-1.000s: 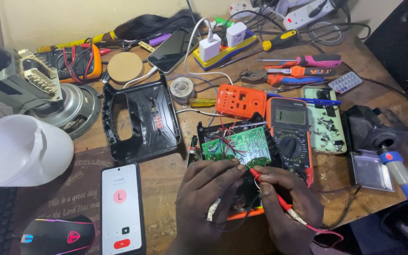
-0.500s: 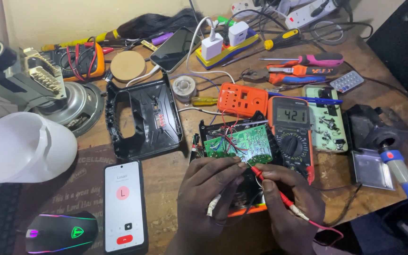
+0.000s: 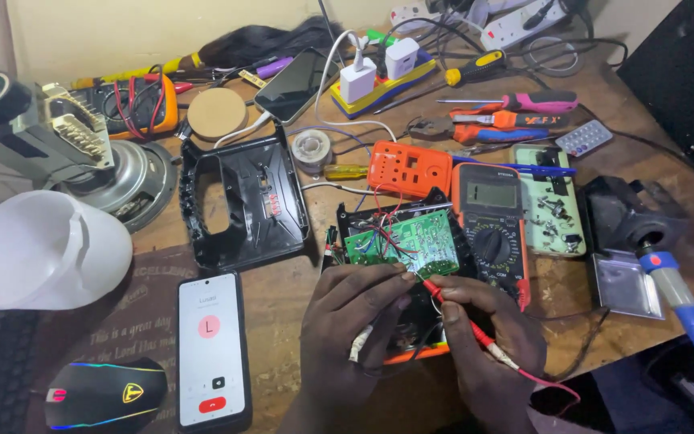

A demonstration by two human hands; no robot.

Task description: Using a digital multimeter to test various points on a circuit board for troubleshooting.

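both hands low at the bench's (image 3: 572,281) near edge: left hand (image 3: 347,321) curled, fingertips pinched on wires at the green circuit board (image 3: 403,241); right hand (image 3: 483,329) pinching a red probe (image 3: 455,313), tip at the board's near edge. board sits tilted in an open black casing (image 3: 379,217), multimeter (image 3: 491,225) just right, phone (image 3: 210,350) well left; little free room.

Head-worn view, close above workbench (image 3: 588,305)

Green circuit board (image 3: 406,243), red probe (image 3: 458,313)
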